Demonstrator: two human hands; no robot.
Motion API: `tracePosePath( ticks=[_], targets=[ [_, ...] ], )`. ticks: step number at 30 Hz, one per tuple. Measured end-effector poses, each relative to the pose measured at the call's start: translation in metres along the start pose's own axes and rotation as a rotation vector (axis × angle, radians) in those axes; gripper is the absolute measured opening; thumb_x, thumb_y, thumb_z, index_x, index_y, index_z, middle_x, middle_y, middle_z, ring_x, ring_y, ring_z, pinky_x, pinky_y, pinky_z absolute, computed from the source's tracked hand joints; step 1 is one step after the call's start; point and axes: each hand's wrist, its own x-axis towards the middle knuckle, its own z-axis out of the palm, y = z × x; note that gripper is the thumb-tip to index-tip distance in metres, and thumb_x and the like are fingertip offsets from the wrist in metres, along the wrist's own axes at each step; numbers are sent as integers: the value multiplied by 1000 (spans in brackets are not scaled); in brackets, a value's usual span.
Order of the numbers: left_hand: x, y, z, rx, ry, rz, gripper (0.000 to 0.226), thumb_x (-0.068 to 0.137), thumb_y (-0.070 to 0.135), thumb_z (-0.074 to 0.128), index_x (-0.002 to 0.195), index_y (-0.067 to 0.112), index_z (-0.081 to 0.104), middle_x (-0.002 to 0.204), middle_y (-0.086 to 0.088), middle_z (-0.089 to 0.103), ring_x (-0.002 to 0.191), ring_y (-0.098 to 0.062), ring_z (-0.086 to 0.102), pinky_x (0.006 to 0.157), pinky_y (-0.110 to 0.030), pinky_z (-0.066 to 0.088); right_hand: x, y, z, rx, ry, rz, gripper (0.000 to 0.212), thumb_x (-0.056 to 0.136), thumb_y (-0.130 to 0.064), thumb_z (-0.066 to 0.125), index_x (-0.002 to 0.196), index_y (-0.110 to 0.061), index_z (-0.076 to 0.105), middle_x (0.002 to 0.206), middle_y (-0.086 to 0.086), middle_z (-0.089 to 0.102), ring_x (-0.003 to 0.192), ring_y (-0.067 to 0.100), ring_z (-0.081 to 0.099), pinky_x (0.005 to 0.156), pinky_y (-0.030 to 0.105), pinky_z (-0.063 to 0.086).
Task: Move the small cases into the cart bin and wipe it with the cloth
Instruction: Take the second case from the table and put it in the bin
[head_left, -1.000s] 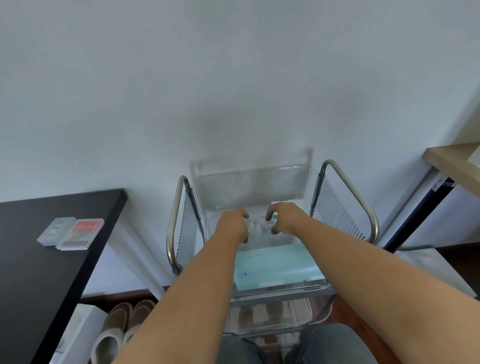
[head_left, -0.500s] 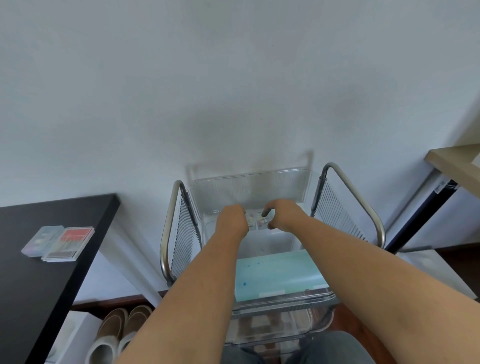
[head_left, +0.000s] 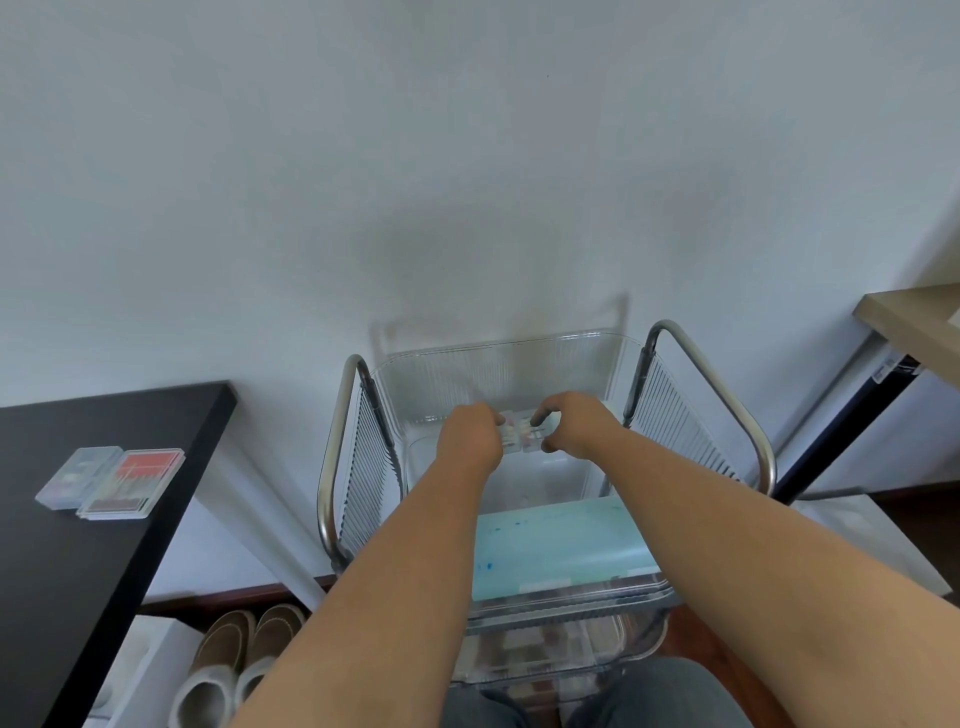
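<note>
Centre of the frame, a small clear case is sitting between both hands, down inside the clear cart bin, toward its far ribbed wall. The left hand is closing on the case's left end, fingers curled over it. The right hand is pinching the right end, thumb below and fingers arched above. Whether the case is resting on the bin floor or hanging just above it, I cannot tell; the picture is soft there.

Moving toward the bottom of the frame, a pale blue cloth is lying flat along the bin's near edge, partly under the right forearm, with a few darker blue specks showing on it. The bin is sitting in the top tier of a metal cart, its rounded chrome handles rising on either side with slatted panels beneath them. A lower tier is showing through below, contents blurred.

Over at the left edge of the frame, a black table is carrying two more cases: a clear case and, touching its right side, a red-topped case. Lower left, a pair of slippers is standing on the floor beside the table. A white wall is filling the upper half.
</note>
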Motion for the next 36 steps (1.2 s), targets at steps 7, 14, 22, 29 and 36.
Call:
tracePosePath(
  ticks=[7, 14, 22, 29, 36],
  targets=[
    [0, -2, -1, 11, 12, 17, 43, 89, 4, 66, 130, 20, 65, 130, -9, 63, 111, -27, 62, 92, -29, 47, -1, -2, 5, -17, 30, -4, 33, 71, -9, 82, 99, -22, 70, 122, 6, 63, 95, 24, 63, 77, 31, 53],
    [3, -2, -1, 32, 12, 35, 42, 92, 7, 65, 130, 21, 64, 133, -8, 61, 113, -27, 61, 94, -28, 46, 1, 1, 5, -8, 37, 4, 33, 70, -11, 84, 98, -22, 70, 120, 5, 64, 93, 23, 62, 76, 31, 52],
    [1, -2, -5, 43, 8, 46, 49, 89, 1, 65, 132, 23, 63, 136, -8, 59, 118, -26, 59, 97, -31, 46, 3, -2, 3, 18, 43, -9, 37, 67, -13, 85, 101, -22, 70, 115, 3, 65, 92, 21, 62, 78, 32, 53],
    [-7, 0, -64, -80, 28, 83, 51, 88, 1, 63, 132, 26, 59, 134, -8, 59, 111, -22, 62, 88, -31, 54, -5, -50, -18, 321, 131, -24, 8, 81, -22, 72, 87, -26, 68, 80, -1, 66, 65, 10, 63, 56, 21, 46],
    [-61, -24, -184, -524, 292, 139, 42, 84, 4, 62, 120, 26, 66, 102, 0, 69, 82, -20, 68, 79, -34, 60, -38, -145, -28, 738, 184, -110, 14, 87, -19, 58, 93, -14, 69, 63, 5, 65, 47, 13, 50, 44, 20, 40]
  ],
)
